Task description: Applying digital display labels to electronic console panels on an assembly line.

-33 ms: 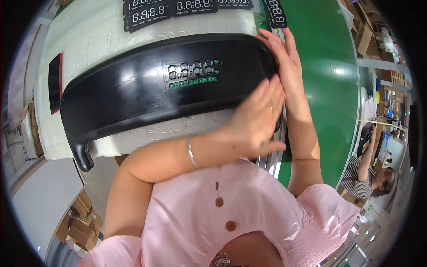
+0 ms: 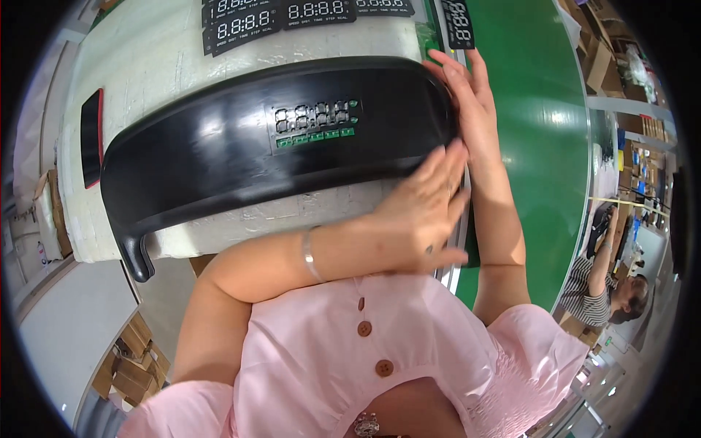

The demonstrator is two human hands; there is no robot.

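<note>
A long curved black console panel (image 2: 212,142) lies on the bench, with a digit display window and green circuit board (image 2: 314,124) right of its middle. My left hand (image 2: 427,208) crosses over to the panel's lower right corner. Its fingers are stretched out, the fingertips touching the edge, slightly blurred. Along the panel's right end rests my right hand (image 2: 471,102). A black display sticker (image 2: 460,25) with white digits stands out past its fingertips and appears held by them; the exact grip is hidden.
Several similar black display stickers (image 2: 318,10) lie at the far side of the wrapped whitish work surface (image 2: 175,80). A dark red-edged flat device (image 2: 91,139) lies at the left. Green table surface (image 2: 540,146) stretches to the right. A person in a striped top (image 2: 588,292) is at far right.
My left hand has slid slightly down along the panel's right edge, its fingers still stretched out. The sticker at my right fingertips has shifted a little to the right and turned more upright.
</note>
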